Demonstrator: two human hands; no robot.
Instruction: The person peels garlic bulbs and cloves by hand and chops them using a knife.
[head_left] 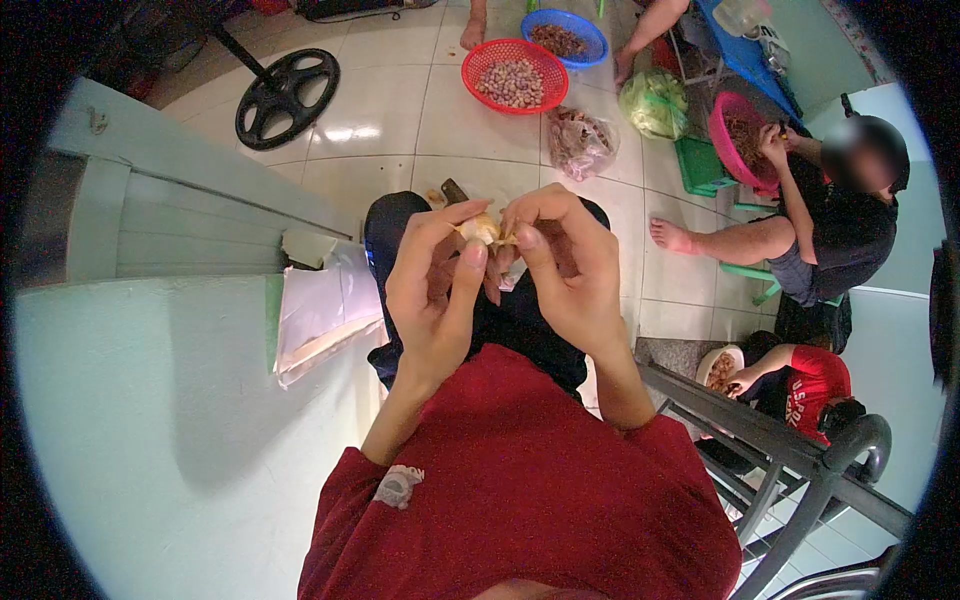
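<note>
Between my two hands, above my lap, is a small pale bulb piece with yellowish-brown skin, which looks like garlic or shallot. My left hand pinches it between thumb and fingers. The fingertips of my right hand are pressed together on a thin bit of its skin at the right side. Behind my left fingers, a dark knife-like blade or handle shows in part; the rest is hidden.
Ahead on the tiled floor are a red basket of small bulbs, a blue basket and plastic bags. At right, one person holds a pink basket; another sits beyond a metal railing. A wall stands left.
</note>
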